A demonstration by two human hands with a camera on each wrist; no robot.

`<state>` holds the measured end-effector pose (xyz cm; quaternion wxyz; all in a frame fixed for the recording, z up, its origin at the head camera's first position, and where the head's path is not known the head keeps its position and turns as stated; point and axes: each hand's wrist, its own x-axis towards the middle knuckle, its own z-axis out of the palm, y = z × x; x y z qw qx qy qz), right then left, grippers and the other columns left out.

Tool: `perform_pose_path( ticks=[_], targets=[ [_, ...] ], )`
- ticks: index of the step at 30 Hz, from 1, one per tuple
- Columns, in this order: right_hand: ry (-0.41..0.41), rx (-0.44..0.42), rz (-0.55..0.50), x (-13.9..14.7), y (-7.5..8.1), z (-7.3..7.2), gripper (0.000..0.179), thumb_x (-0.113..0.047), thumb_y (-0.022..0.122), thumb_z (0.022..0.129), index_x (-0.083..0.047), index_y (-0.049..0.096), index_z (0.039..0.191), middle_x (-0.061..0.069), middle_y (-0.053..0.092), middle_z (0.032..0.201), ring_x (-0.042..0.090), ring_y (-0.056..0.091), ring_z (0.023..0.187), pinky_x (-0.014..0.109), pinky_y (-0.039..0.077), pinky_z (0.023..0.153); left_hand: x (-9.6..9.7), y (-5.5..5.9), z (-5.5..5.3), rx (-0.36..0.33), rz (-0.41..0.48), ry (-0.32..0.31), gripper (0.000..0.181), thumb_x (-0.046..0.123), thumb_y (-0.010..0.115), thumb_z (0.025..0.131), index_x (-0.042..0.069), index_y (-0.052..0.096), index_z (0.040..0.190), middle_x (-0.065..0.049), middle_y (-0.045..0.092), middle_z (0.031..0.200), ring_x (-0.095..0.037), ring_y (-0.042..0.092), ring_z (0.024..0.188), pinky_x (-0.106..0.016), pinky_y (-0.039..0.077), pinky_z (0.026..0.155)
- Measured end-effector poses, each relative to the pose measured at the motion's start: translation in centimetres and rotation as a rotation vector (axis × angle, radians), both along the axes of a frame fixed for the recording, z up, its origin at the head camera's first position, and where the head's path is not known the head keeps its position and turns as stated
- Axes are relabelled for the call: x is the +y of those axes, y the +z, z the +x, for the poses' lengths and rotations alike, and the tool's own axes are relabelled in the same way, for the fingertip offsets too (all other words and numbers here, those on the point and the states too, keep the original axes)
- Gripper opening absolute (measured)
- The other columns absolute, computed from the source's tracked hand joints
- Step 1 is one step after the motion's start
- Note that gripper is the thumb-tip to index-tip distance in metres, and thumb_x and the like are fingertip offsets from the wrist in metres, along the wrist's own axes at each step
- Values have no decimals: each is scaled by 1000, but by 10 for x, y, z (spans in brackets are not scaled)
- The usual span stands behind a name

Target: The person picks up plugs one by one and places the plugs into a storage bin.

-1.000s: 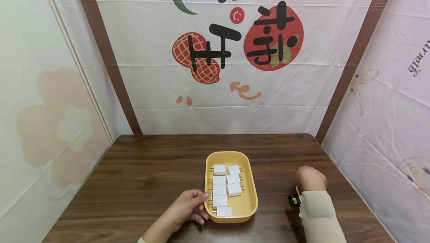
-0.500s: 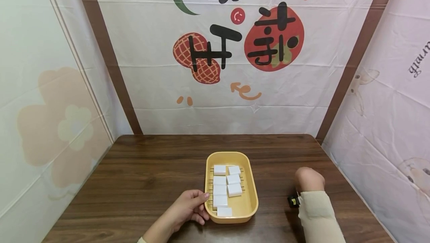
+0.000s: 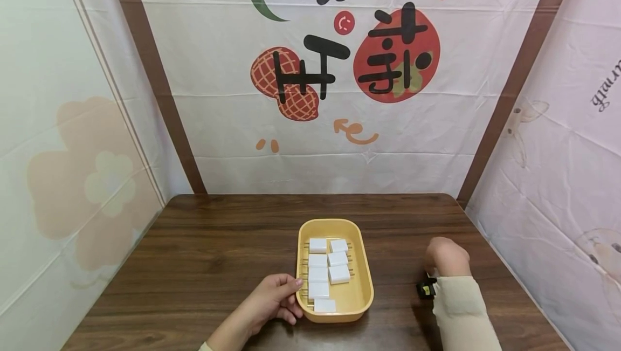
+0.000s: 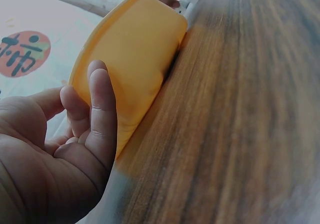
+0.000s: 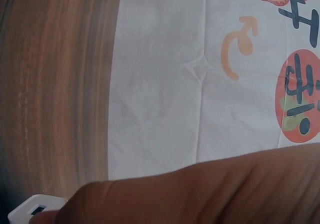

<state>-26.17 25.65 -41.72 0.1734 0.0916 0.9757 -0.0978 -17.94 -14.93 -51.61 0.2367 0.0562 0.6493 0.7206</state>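
Observation:
A yellow plastic tray (image 3: 365, 265) stands on the table with several white charger plugs (image 3: 317, 260) lying in two columns inside it. My left hand (image 3: 275, 300) grips its near left rim, thumb on top and fingers against the outer wall; the left wrist view shows this left hand (image 4: 65, 149) beside the tray's side (image 4: 135, 43). To the right of the tray, my right hand (image 3: 447, 256) is bent down near the table. In the right wrist view its thumb (image 5: 75, 204) presses on a white charger plug (image 5: 31, 206) with a port. The other right fingers are hidden there.
A dark wood table (image 3: 218, 243) carries everything. A printed white cloth (image 3: 223, 124) hangs behind it, with more cloth at both sides. A small black device (image 3: 426, 289) sits at the right wrist.
My right hand has shifted slightly at the same spot on the right. The left hand, the tray and the plugs in it stay as they were.

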Motion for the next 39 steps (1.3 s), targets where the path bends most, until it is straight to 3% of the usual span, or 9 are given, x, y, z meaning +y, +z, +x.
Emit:
perform_pose_path(
  ticks=[8,16,29,39],
  targets=[
    [53,53,-28,-3,7,1,27,-8,82,77,1,70,100,16,63,94,28,57,78,43,54,65,0,-1,-1,2,1,-2,28,31,60,105,7,55,92,-2,64,67,-15,70,62,-28,60,54],
    [172,141,-86,-10,13,8,17,-16,74,78,-4,61,76,8,55,75,21,47,65,35,42,57,0,-2,-2,2,-6,3,28,32,60,105,7,55,93,-2,64,67,-15,70,62,-28,60,54],
    [171,153,-161,-23,26,18,24,-22,71,89,-6,56,78,7,51,74,21,46,62,35,39,57,0,1,0,3,-3,0,29,31,59,105,4,55,95,-2,63,67,-14,70,62,-28,60,54],
    [226,225,-186,-41,28,21,28,-16,71,80,-12,47,65,0,40,63,16,36,56,30,32,50,0,1,0,1,-5,1,29,32,59,105,4,55,95,-2,64,67,-15,70,62,-28,60,54]
  ],
)
